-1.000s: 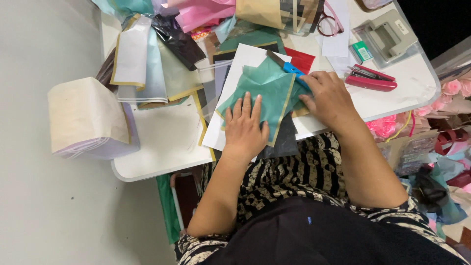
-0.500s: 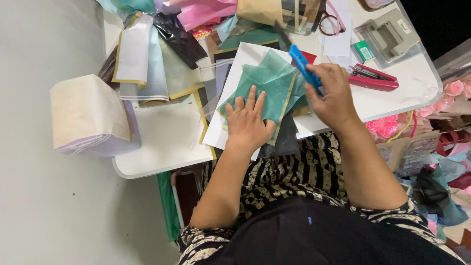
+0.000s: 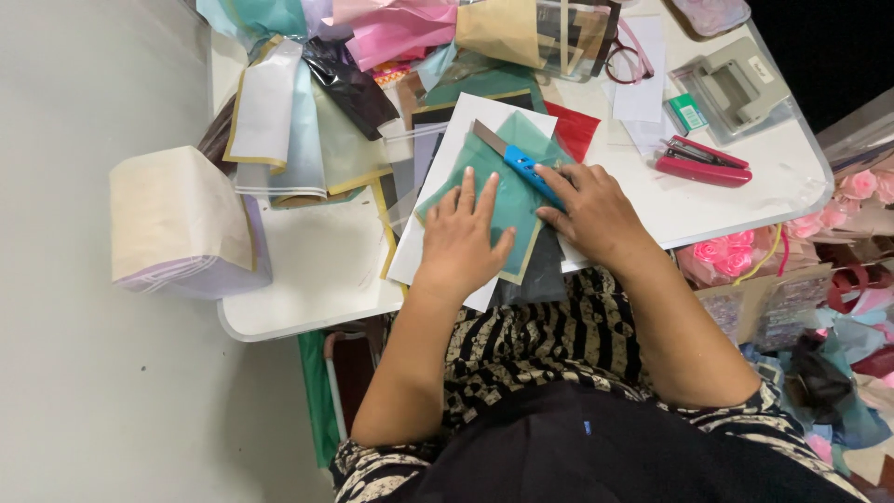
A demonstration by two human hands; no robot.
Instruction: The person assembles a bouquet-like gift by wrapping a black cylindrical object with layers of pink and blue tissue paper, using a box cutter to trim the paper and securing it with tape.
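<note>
Teal sheet [image 3: 510, 200]: thin, limp, likely slippery; left hand [image 3: 463, 244] lies flat, open, pinning it. Right hand [image 3: 596, 216] grips a blue cutter [image 3: 521, 166], blade beyond the fingers.

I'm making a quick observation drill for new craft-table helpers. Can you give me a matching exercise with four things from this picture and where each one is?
Things:
1. blue utility knife
2. teal sheet
3. red stapler
4. folded cream bag

Places:
A. at the table's left edge, away from both hands
B. flat under the left hand
C. held in the right hand
D. on the white table, right of the right hand

Pairs: 1-C, 2-B, 3-D, 4-A
</note>
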